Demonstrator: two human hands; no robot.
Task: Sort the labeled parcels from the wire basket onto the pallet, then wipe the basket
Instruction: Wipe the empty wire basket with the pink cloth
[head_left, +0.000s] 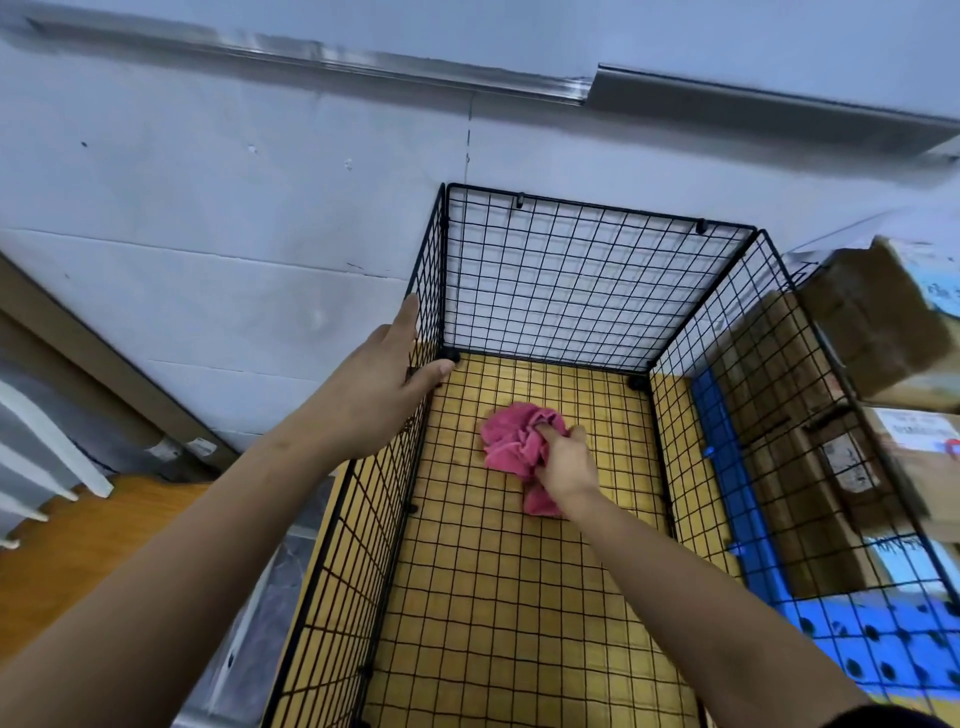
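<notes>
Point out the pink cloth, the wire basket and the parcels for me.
pink cloth (511, 441): head view, on its bunched upper folds.
wire basket (571, 280): head view, on the far mesh wall.
parcels (883, 322): head view, on the brown side of the top carton, right of the basket.

One basket (571, 280), one cloth (511, 441), perhaps four parcels (878, 322), one pallet (857, 654).

A pale scuffed wall (208, 234) carries a metal rail (363, 67) above a wood-grain surface (78, 545).

Black wire basket (571, 291) (pink cloth (511, 441) inside)
</notes>
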